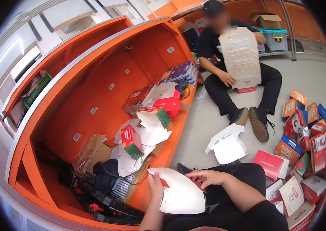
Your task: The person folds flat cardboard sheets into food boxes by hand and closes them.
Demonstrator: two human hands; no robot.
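Smooth grey floor [190, 134], orange shelving [89, 86], both hands [156, 187] [209, 178] gripping edges of a curved white carton [183, 194]

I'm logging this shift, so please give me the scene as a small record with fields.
Left hand: holds the carton's left edge
Right hand: at the carton's right edge; exact grip unclear
Carton: opened, white inside showing
Co-worker: seated on the floor, holding a stack of pale cartons
Shelf: orange, holding boxes, including a red-green box
On floor: open white box; heap of printed boxes, right
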